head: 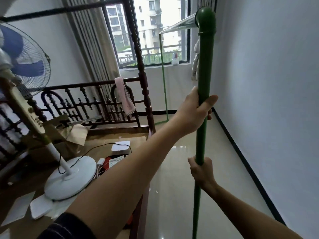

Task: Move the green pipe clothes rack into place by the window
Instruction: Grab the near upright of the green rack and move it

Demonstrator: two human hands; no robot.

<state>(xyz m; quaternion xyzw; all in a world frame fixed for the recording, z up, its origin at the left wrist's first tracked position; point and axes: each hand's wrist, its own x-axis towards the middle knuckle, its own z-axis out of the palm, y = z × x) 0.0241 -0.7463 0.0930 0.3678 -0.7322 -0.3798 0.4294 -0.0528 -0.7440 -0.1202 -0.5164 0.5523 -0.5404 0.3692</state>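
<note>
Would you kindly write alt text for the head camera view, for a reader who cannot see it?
Both hands grip the near upright of a green pipe clothes rack, left hand above right hand, close to a white wall. The rack's far upright stands under the window; a wooden bed frame and a standing fan are to the left.

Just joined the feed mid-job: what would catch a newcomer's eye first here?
The near green upright of the clothes rack stands front and centre-right, with the left hand gripping it higher up and the right hand lower down. At far left a standing fan with blue blades looms beside a dark wooden bed frame; the window lies straight ahead.
</note>
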